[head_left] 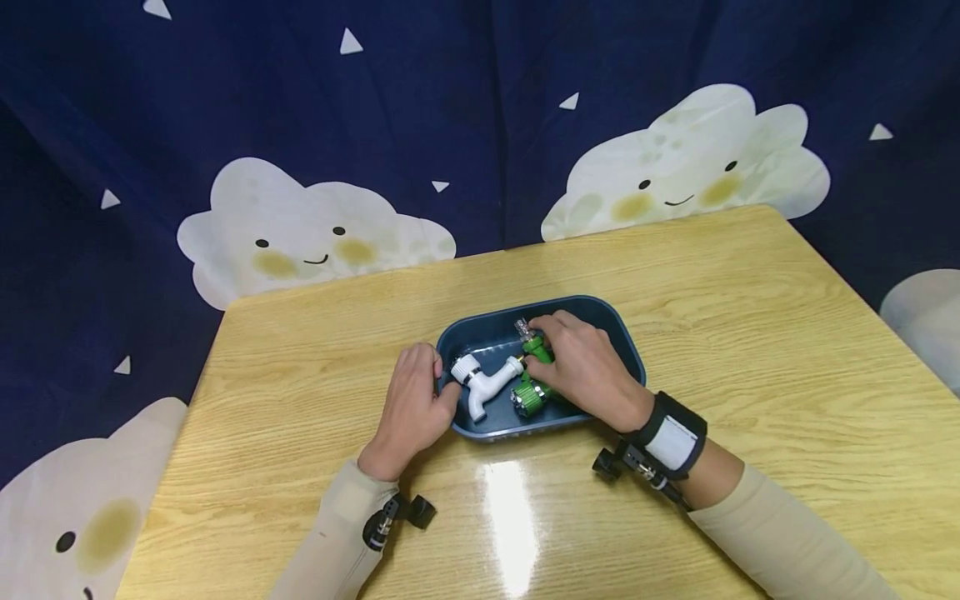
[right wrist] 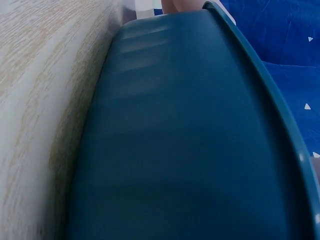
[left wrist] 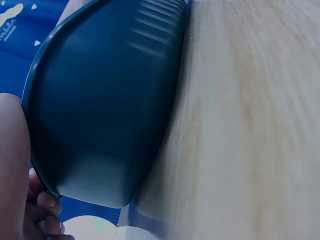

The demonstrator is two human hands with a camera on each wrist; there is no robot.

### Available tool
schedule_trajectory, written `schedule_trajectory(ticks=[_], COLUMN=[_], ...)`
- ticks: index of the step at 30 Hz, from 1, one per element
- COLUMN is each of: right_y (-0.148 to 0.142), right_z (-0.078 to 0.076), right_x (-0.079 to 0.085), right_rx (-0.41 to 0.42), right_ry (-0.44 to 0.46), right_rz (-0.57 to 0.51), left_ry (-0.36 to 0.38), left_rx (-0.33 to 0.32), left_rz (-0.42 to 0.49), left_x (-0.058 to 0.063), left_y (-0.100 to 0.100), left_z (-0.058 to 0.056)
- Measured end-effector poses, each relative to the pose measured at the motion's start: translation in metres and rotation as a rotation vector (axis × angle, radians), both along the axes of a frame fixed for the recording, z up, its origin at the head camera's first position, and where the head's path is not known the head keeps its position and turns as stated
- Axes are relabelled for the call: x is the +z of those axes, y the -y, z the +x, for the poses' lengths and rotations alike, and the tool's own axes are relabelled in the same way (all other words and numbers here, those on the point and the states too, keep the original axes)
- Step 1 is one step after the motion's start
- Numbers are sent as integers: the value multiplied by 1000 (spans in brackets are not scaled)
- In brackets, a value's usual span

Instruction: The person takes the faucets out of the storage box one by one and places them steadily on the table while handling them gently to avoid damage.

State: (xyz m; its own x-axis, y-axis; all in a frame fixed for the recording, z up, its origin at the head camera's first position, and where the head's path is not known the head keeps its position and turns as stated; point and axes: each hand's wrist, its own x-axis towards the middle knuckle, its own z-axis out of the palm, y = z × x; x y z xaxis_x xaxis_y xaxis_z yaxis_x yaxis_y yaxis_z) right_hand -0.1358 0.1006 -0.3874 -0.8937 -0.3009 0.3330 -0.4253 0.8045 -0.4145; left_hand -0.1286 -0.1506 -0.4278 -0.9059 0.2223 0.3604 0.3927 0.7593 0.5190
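Note:
A dark blue-green plastic basin [head_left: 628, 333] stands on the table and holds a white plastic tap [head_left: 489, 387] and a green plastic tap [head_left: 529, 397]. My left hand [head_left: 411, 402] grips the basin's left end at the rim; in the left wrist view its fingers [left wrist: 49, 204] curl at the rim. Reaching inside from the right, my right hand [head_left: 583, 367] holds the green tap between thumb and fingers, covering part of it. To its left lies the white tap, its threaded end pointing at the green one. The right wrist view shows mostly the basin's outer wall [right wrist: 180, 125].
A wood-grain table [head_left: 322, 333] surrounds the basin, with a glare streak in front of it. Behind and beside the table hangs a dark blue curtain [head_left: 480, 108] printed with smiling clouds and white triangles. Each wrist wears a strapped-on camera.

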Motion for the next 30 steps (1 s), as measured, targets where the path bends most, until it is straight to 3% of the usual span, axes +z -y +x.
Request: schedule_trajectory(ticks=[30], right_y=[-4], right_z=[-3], right_x=[2], right_rx=[-5], right_ry=[11], right_rz=[-25], left_ry=[2], left_rx=[6], left_rz=[2], left_x=[0], left_y=[0], left_z=[1])
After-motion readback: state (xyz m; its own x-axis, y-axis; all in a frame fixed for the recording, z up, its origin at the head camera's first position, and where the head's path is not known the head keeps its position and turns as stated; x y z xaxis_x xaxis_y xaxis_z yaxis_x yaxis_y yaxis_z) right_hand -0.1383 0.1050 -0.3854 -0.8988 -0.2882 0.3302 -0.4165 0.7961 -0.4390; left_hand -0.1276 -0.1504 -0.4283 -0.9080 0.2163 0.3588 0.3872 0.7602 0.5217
